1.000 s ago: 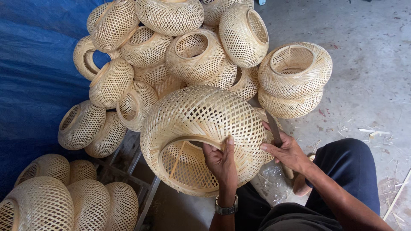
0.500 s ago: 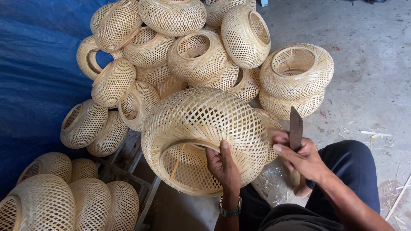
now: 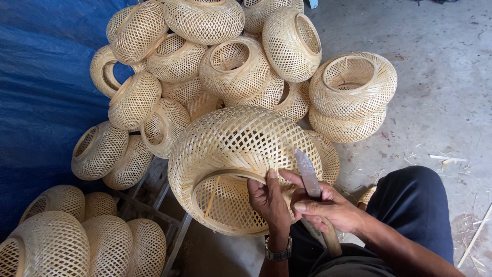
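A large round woven bamboo basket (image 3: 230,149) lies tilted in front of me, its open rim facing down towards me. My left hand (image 3: 269,202) grips that rim at its near edge, thumb on top. My right hand (image 3: 328,208) is closed around a knife with a wooden handle; the knife's grey blade (image 3: 307,172) points up and lies against the basket's weave just right of my left hand. A watch (image 3: 278,253) is on my left wrist.
Several smaller woven baskets (image 3: 236,66) are heaped behind the large one, two stacked (image 3: 351,97) at the right. More baskets (image 3: 77,241) sit at lower left by a blue tarp (image 3: 36,102). Bare concrete floor (image 3: 441,77) with bamboo scraps lies to the right.
My right hand has raised the knife and brought it left, from beside the basket onto its weave near the rim. My left hand keeps its grip on the rim.
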